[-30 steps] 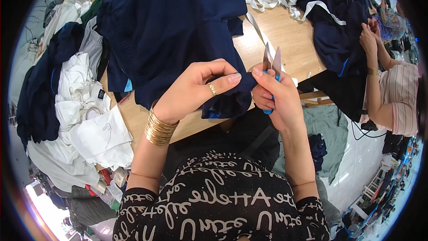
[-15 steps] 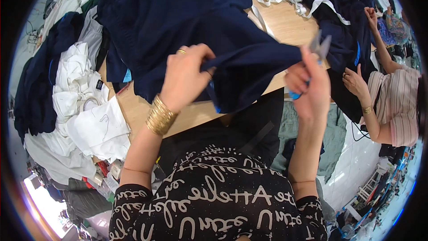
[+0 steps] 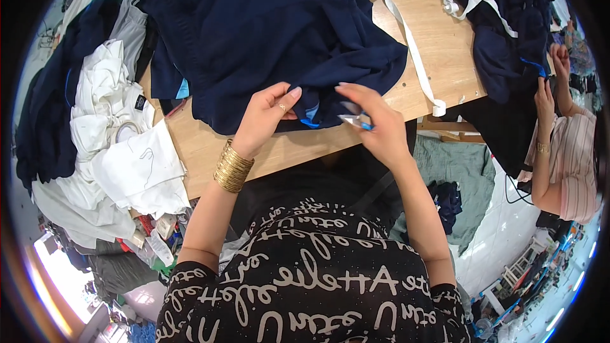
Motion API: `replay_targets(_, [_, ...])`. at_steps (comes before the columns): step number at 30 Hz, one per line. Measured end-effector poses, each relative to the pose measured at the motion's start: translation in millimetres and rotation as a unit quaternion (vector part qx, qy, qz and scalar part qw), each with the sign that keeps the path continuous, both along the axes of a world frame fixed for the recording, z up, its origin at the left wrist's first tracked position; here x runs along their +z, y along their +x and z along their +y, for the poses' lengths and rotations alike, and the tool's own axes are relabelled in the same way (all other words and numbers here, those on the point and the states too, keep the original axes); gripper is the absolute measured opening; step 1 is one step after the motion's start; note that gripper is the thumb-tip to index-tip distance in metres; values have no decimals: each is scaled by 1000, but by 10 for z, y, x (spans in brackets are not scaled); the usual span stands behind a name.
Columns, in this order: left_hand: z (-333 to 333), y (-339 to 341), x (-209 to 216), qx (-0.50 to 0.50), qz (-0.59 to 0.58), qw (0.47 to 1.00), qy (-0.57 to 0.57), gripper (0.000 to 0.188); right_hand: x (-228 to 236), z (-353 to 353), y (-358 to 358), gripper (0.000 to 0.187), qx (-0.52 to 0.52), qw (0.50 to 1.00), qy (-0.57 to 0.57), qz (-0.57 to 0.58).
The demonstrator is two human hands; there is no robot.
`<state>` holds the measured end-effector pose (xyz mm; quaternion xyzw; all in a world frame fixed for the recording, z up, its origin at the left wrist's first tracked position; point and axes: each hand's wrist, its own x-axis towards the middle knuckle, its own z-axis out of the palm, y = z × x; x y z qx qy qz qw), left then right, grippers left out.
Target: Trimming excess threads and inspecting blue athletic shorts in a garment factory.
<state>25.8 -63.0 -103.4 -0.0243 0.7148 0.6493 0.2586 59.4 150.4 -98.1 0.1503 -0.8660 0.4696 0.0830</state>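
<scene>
— What has changed?
— The navy garment (image 3: 267,32) lies back on the wooden table (image 3: 438,57); both hands have dropped to its near hem.
— Grips?
— Left hand (image 3: 264,117) pinches the hem; right hand (image 3: 375,124) is closed around one small pair of scissors (image 3: 356,121).

- Navy garment (image 3: 273,32): dark blue cloth, rumpled, spread over wooden table, near hem bunched at table's front edge.
- Small scissors (image 3: 356,121): silver blades, blue handle, just beside the hem.

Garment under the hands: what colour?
Dark navy garment, with a bright blue tag at the hem; head view shows it best.
</scene>
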Motion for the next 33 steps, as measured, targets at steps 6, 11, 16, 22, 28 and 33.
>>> replay_targets(6, [115,16,264,132,-98,925,341,23,-115,10,173,35,17,999,36,-32])
replay_targets(11, [128,48,247,97,-129,882,442,32,40,-102,278,25,-49,998,-42,-4])
replay_targets(16, [189,39,202,111,-200,836,498,37,18,-179,296,32,-63,991,-103,52])
replay_targets(22, [223,26,178,83,-225,781,576,44,66,-207,319,32,-123,975,-183,-19])
replay_targets(28, [224,58,114,65,-236,745,620,48,125,-278,200,30,-109,988,-107,20])
replay_targets(33, [250,90,188,79,-222,790,566,47,102,-216,244,23,-107,990,-96,-6])
